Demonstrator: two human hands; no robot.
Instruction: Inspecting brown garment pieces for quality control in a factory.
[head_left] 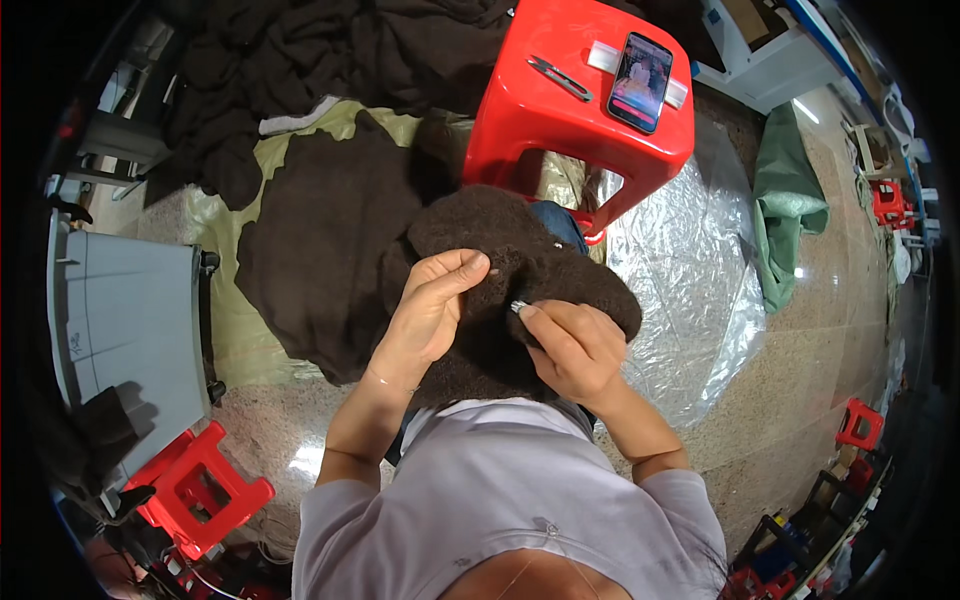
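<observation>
A dark brown, fuzzy knitted garment (470, 225) lies bunched across my lap. My left hand (432, 305) is closed on it, thumb and forefinger pinching an upper fold. Close by on the right, my right hand (575, 345) is closed, with a small silvery metal piece (518, 307) showing at the thumb and fingertips against the cloth. What exactly that piece is, I cannot make out. The fabric hides part of the fingers on both hands.
Ahead stands a red plastic stool (590, 125) bearing thread snips (560, 79) and a phone (641, 82). Brown cloth (320, 240) is spread at the left, clear plastic sheeting (680, 290) at the right. A grey bin (135, 330) and another red stool (205, 485) stand left.
</observation>
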